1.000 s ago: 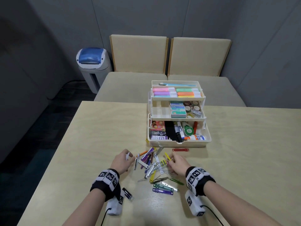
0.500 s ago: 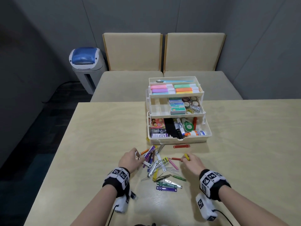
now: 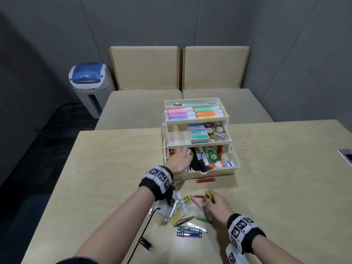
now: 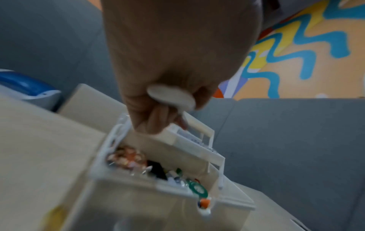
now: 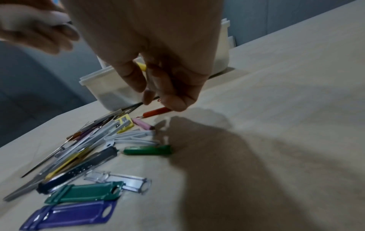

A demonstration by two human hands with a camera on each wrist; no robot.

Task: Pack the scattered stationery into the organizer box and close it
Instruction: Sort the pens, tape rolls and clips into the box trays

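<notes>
Smeared by motion in the left wrist view: organizer box [image 4: 138,192], contents unreadable. Curled around a white item [image 4: 170,98] of unclear kind: left hand [image 4: 173,65], in the head view covering the near-left of the bottom compartment. Mostly hidden in the right hand [image 5: 158,51]: a yellow piece [image 5: 142,66]. Cut off at the right edge: a dark panel [image 3: 346,154].

The head camera looks forward and down over the table [image 3: 106,168] at the tiered organizer box [image 3: 219,173]. The left wrist camera, close in, faces that box [image 4: 138,195] from above; the right wrist camera looks low across the table [image 5: 276,125], the box [image 5: 110,87] behind.
</notes>
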